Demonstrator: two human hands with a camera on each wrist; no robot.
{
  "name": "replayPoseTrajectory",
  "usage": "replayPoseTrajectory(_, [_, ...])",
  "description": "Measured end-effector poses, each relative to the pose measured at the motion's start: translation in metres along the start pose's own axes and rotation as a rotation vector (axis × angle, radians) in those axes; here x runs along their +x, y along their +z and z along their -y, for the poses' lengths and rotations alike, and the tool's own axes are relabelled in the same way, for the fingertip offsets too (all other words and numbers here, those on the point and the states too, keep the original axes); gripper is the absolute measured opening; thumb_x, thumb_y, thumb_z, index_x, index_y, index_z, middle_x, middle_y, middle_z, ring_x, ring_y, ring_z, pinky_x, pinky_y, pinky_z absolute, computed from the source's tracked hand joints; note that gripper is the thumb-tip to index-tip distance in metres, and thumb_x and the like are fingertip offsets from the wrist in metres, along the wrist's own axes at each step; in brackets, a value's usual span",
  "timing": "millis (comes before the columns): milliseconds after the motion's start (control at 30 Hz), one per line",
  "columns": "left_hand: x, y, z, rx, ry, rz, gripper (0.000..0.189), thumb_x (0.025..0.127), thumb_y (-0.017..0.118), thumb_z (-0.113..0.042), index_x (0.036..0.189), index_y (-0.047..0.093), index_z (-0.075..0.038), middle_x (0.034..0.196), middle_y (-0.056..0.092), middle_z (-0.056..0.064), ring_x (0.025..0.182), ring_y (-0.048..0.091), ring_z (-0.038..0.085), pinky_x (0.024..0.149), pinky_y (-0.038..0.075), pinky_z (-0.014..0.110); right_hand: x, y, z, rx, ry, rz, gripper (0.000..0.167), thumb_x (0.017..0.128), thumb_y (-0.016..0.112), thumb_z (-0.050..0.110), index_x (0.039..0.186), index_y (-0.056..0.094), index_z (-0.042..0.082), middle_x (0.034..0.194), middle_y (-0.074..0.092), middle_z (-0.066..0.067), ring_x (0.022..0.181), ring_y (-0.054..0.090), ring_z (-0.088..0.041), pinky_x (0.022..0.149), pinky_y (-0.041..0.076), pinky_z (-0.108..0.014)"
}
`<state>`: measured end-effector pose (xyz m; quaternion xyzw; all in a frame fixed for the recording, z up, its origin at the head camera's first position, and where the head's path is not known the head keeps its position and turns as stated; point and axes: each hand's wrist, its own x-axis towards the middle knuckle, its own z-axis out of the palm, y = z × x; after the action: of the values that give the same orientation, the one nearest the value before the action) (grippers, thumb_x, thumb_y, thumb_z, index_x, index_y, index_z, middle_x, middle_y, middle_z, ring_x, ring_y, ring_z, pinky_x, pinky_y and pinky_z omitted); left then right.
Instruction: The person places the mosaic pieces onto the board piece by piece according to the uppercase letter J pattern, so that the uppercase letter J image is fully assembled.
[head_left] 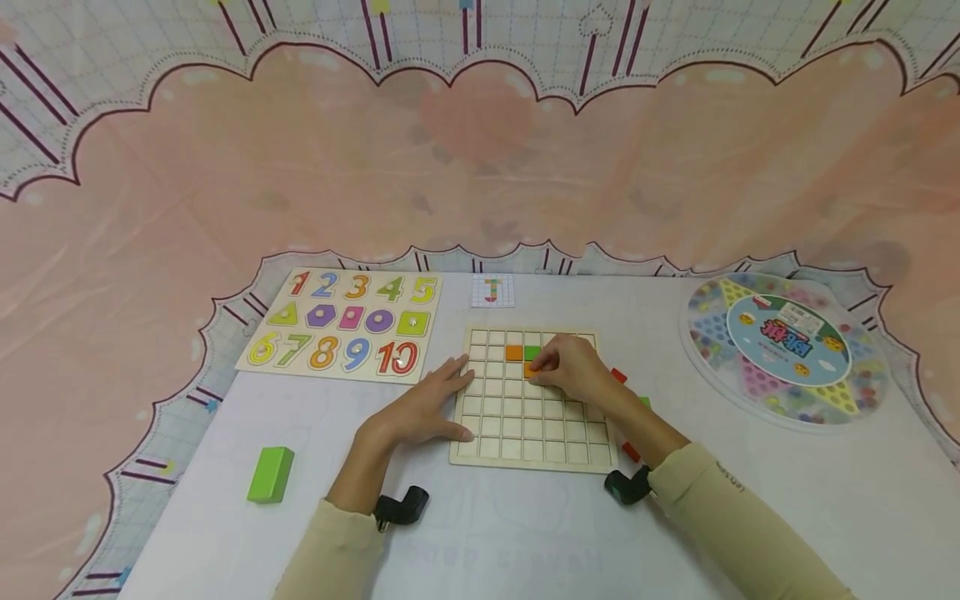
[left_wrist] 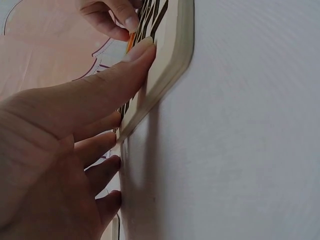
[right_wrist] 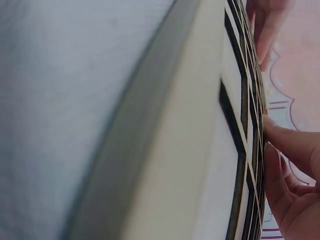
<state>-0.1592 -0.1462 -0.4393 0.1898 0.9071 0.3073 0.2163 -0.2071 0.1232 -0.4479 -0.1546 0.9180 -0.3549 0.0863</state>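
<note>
A wooden grid board [head_left: 510, 450] lies on the table in front of the person. One orange tile [head_left: 513, 352] and a green tile [head_left: 532, 352] sit side by side in an upper row. Just below the green one, the right hand [head_left: 573, 368] pinches another orange tile [head_left: 528, 370] between thumb and fingertips, at a grid cell. The left hand [head_left: 423, 407] rests along the board's left edge, fingers spread and thumb on the frame; the left wrist view shows this thumb [left_wrist: 115, 77] touching the rim. Part of the grid is hidden under the right hand.
Red tiles [head_left: 631, 452] and a green tile [head_left: 644, 402] lie right of the board, partly behind the right forearm. A pattern card [head_left: 504, 292] lies beyond the board. Around it are a number puzzle [head_left: 303, 305], a green block [head_left: 271, 475] and a round game box [head_left: 787, 342].
</note>
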Motion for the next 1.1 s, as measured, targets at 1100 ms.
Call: replayPoseTrajectory(1100, [-0.001, -0.001, -0.003, 0.023, -0.002, 0.000, 0.094, 0.079, 0.087, -0.026, 0.157, 0.038, -0.006, 0.175, 0.012, 0.008, 0.163, 0.009, 0.033, 0.131, 0.015, 0.055, -0.027, -0.050, -0.006, 0.076, 0.050, 0.089, 0.045, 0.087, 0.082, 0.023, 0.128, 0.068, 0.011, 0.131, 0.064, -0.010, 0.117, 0.065, -0.029, 0.099, 0.059, -0.044])
